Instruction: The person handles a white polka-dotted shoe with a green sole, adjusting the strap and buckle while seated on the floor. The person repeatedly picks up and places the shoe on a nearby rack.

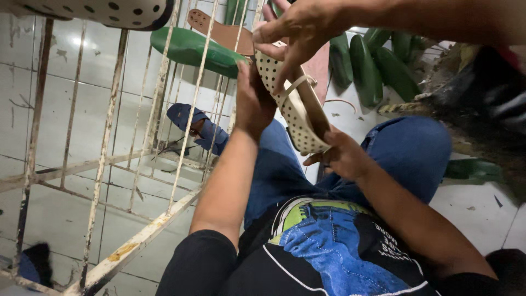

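The floor is glossy white ceramic tile (60, 93), scuffed and littered with scraps. A rusty cream-painted metal rack (137, 235) stands at left. Above the person's jeans-clad lap, the left hand (253, 104) and right hand (342, 156) each close around a cream perforated sandal with a strap (296, 109); another person's hand (298, 27) pinches its top end. Green plastic shoe lasts (372, 66) lie piled on the floor behind.
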